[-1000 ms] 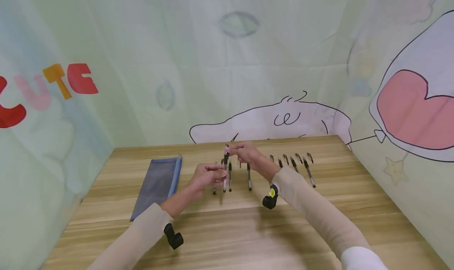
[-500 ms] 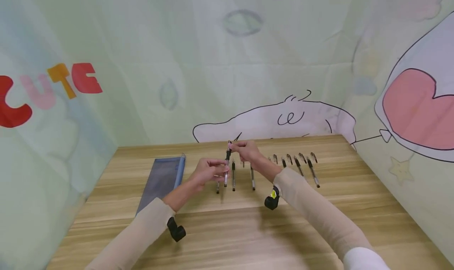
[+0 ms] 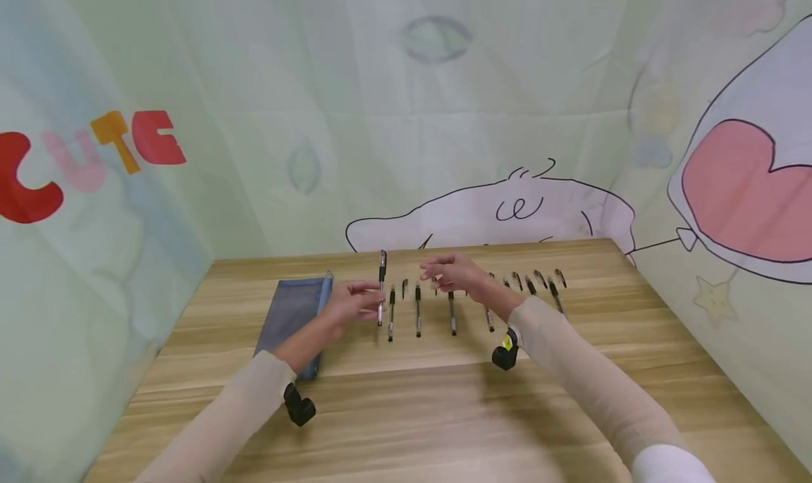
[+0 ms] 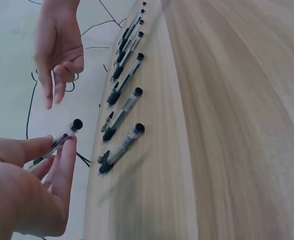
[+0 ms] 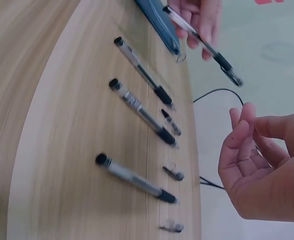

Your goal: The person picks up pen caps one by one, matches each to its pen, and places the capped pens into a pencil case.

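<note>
My left hand (image 3: pixel 350 302) pinches a clear-barrelled black gel pen (image 3: pixel 382 275) between thumb and fingers, raised above the table and nearly upright in the head view. A dark cap with a clip covers the grip-side end of this pen (image 5: pixel 202 40) in the right wrist view. To its right, my right hand (image 3: pixel 455 271) hovers with bent fingers and nothing in them; its thumb and fingertips (image 5: pixel 244 120) come near each other. Beneath the hands, uncapped gel pens (image 3: pixel 418 310) lie in a row, their loose caps (image 5: pixel 173 172) beyond the tips.
A blue zip pencil pouch (image 3: pixel 292 310) lies left of the row, partly behind my left forearm. More pens and caps (image 3: pixel 539 278) extend to the right on the wooden table (image 3: pixel 406 412). A printed cloth (image 3: pixel 254 116) hangs behind the table's back edge.
My right hand has let go of the pen's top end and drawn right. My left hand has moved left with the capped pen, toward the pouch.
</note>
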The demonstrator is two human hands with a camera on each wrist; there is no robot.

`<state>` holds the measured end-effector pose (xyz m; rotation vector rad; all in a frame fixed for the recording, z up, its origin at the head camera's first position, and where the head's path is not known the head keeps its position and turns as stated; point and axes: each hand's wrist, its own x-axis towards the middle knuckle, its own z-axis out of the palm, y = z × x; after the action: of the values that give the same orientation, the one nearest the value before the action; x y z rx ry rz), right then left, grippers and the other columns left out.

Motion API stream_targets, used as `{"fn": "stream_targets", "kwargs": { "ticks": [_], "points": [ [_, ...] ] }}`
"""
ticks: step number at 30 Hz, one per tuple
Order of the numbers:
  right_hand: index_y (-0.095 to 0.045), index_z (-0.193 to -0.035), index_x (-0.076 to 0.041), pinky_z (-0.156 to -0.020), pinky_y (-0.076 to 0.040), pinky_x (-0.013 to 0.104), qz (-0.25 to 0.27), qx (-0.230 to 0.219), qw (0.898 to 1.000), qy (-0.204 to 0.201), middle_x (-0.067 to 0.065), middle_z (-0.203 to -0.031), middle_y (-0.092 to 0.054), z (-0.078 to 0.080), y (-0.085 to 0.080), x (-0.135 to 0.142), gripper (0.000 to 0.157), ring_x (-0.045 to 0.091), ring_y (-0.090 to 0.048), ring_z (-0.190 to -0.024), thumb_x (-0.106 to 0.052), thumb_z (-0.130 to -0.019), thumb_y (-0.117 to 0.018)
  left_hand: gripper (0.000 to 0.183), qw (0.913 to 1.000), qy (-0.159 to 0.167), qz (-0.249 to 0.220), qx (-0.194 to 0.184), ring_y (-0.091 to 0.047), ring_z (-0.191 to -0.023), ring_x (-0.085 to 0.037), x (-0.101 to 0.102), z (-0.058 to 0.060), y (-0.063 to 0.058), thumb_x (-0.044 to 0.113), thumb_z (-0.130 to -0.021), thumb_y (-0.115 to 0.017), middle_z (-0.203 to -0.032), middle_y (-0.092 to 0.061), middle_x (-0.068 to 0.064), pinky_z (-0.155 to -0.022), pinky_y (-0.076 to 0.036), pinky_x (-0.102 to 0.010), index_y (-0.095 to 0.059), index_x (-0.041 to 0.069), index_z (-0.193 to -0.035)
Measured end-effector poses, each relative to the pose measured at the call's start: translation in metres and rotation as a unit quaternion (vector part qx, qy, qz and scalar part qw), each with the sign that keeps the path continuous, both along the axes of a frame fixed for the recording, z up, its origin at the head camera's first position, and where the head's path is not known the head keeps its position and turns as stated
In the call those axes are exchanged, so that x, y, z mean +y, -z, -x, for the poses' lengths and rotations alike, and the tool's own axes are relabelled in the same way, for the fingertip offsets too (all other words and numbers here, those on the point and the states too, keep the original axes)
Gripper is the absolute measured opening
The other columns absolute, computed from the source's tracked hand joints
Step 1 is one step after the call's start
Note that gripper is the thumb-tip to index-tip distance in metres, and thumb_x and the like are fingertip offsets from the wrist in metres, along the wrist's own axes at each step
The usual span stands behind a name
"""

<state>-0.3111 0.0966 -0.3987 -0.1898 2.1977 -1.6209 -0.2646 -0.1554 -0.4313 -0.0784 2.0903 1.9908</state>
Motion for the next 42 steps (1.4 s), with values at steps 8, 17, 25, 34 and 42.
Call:
{"fn": "stream_targets", "kwargs": {
  "ticks": [8, 17, 25, 34, 42],
  "points": [
    [-0.061, -0.138, -0.002, -0.081, -0.058, 0.027, -0.025, 0.003, 1.000, 0.007, 0.019, -0.126, -0.070, -0.004, -0.004, 0.019, 0.036, 0.011, -0.067, -0.080, -0.018, -0.107, -0.055, 0.047, 0.9996, -0.012, 0.018, -0.017, -0.076, -0.083, -0.013, -0.017, -0.004, 0.006, 0.008, -0.098, -0.068, -0.112, -0.074, -0.017, -0.073, -0.063, -0.023, -0.054, -0.008, -0.140],
    [-0.058, -0.138, 0.003, -0.062, -0.050, 0.017, -0.010, 0.007, 1.000, 0.004, 0.016, -0.114, -0.073, -0.002, -0.013, 0.030, 0.036, 0.008, -0.065, -0.070, -0.014, -0.107, -0.053, 0.041, 0.9977, -0.034, 0.055, -0.022, -0.073, -0.079, -0.011, -0.024, -0.008, 0.005, 0.006, -0.097, -0.068, -0.108, -0.074, -0.016, -0.071, -0.064, -0.024, -0.057, -0.011, -0.133],
    [-0.060, -0.136, 0.001, -0.061, -0.051, 0.017, -0.003, 0.003, 1.000, 0.008, 0.006, -0.100, -0.074, -0.005, -0.008, 0.034, 0.033, 0.008, -0.064, -0.071, -0.013, -0.106, -0.054, 0.031, 0.9929, -0.033, 0.114, -0.010, -0.070, -0.071, -0.010, -0.034, -0.008, 0.019, 0.000, -0.095, -0.069, -0.099, -0.075, -0.019, -0.070, -0.065, -0.028, -0.062, -0.014, -0.121],
    [-0.058, -0.137, 0.005, -0.059, -0.051, 0.017, 0.013, -0.006, 1.000, 0.014, 0.012, -0.101, -0.074, -0.001, 0.005, 0.030, 0.035, 0.006, -0.063, -0.065, -0.010, -0.106, -0.054, 0.013, 0.9651, -0.041, 0.250, 0.068, -0.070, -0.060, -0.009, -0.036, -0.005, 0.032, 0.002, -0.089, -0.076, -0.073, -0.068, -0.008, -0.057, -0.062, -0.025, -0.067, -0.008, -0.091],
    [-0.056, -0.138, 0.007, -0.062, -0.052, 0.019, 0.017, -0.008, 1.000, 0.019, 0.005, -0.094, -0.074, 0.004, 0.013, 0.029, 0.036, 0.006, -0.063, -0.066, -0.010, -0.107, -0.052, 0.021, 0.9356, -0.012, 0.333, 0.117, -0.072, -0.055, -0.015, -0.038, -0.001, 0.032, 0.006, -0.086, -0.080, -0.070, -0.070, -0.011, -0.054, -0.061, -0.026, -0.068, -0.008, -0.095]
  ]
}}
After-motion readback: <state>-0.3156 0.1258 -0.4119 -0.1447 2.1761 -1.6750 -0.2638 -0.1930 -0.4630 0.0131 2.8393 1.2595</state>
